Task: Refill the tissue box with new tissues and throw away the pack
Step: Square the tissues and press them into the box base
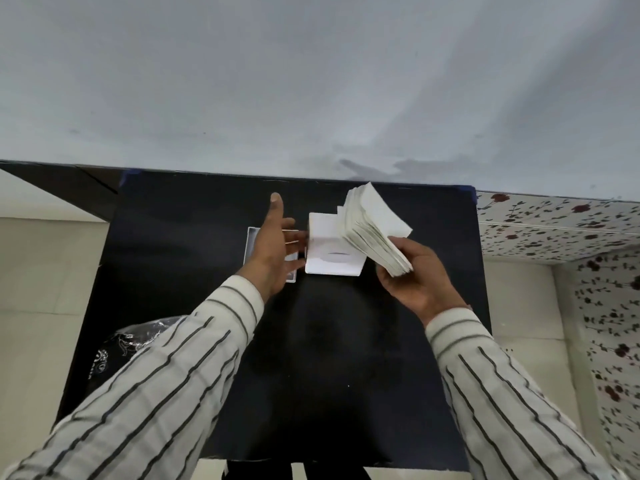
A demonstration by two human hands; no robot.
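Two hands over black table (207,341): right hand (420,282) gripped a white tissue stack (375,226), tilted above the white tissue box (327,252). Left hand (273,247) spread, empty, just left of the box, over clear pack (254,244).

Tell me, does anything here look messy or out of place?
Nothing looks spilled or damaged. The tissue stack in the right hand fans out loosely and tilts above the white tissue box; the left hand hovers open beside it.
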